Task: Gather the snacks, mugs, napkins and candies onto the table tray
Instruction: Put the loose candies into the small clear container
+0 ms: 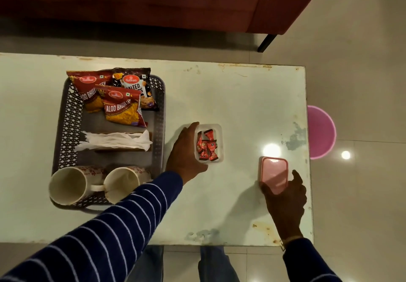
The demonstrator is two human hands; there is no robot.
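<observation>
Pink lid [274,175] in right hand [285,200]

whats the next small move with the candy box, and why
Probably slide the candy box left onto the tray. The left hand already grips it just off the tray's right rim, while snack packets, napkins and mugs sit aboard. The right hand holds the pink lid.
</observation>
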